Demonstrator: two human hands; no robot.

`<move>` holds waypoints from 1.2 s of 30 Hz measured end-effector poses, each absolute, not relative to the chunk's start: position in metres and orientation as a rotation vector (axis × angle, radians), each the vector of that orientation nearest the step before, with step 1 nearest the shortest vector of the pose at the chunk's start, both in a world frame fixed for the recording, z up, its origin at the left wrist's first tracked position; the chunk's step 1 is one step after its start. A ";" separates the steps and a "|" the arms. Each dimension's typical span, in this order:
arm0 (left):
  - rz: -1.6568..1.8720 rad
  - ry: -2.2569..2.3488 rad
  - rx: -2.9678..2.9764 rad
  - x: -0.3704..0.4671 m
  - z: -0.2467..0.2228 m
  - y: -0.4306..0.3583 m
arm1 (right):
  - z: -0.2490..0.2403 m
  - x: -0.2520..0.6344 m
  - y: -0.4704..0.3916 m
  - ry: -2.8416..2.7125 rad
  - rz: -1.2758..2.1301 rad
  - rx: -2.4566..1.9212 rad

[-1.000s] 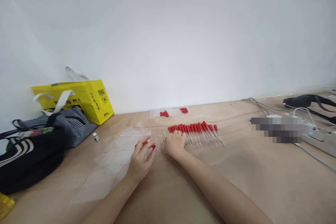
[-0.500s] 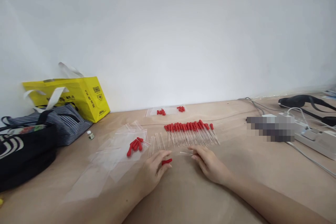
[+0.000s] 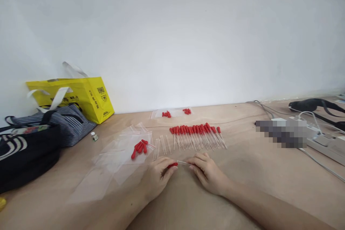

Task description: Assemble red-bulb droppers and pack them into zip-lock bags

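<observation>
Between thumb and fingers, my left hand (image 3: 159,176) pinches a red rubber bulb (image 3: 173,165), its end pointing right. My right hand (image 3: 206,174) grips a thin clear glass tube (image 3: 183,162), whose free end lies close to the bulb; whether they touch I cannot tell. Beyond my hands is a row of droppers with red bulbs (image 3: 194,129), tips toward me. Several bare glass tubes (image 3: 162,144) lie left of the row. Farther left, loose red bulbs (image 3: 139,148) rest on clear plastic bags (image 3: 118,156).
At the back, a flat clear bag (image 3: 178,112) holds small red bulbs. A yellow bag (image 3: 93,97), a striped bag (image 3: 77,124), a black bag (image 3: 35,158) and a small bottle (image 3: 94,136) stand left. Right are a power strip (image 3: 329,147), cables and a black strap (image 3: 307,105).
My right hand has moved left with the tube, bringing its end close to the bulb. My left fingers have closed more tightly round the bulb. The view has shifted slightly.
</observation>
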State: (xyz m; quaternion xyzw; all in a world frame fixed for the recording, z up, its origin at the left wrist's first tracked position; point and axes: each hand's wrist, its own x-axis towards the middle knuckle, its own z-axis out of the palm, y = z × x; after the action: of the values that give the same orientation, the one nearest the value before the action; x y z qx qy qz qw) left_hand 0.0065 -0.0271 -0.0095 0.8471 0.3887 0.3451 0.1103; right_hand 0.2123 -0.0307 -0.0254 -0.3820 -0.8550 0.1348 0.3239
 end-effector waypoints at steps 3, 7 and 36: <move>1.025 1.164 2.479 0.006 -0.011 -0.026 | -0.025 0.212 -0.031 -2.220 0.334 -1.001; 1.023 1.158 2.485 0.005 -0.013 -0.025 | -0.025 0.211 -0.033 -2.267 0.322 -0.960; 0.925 1.121 2.542 0.006 -0.005 -0.033 | -0.022 0.212 -0.031 -2.367 -0.201 -0.850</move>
State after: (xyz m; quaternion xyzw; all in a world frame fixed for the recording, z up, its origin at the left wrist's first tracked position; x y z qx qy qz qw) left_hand 0.0063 -0.0332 -0.0055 0.8632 0.3806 0.3141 0.1066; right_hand 0.2119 -0.0307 -0.0224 -0.3208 -0.8936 -0.0760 0.3045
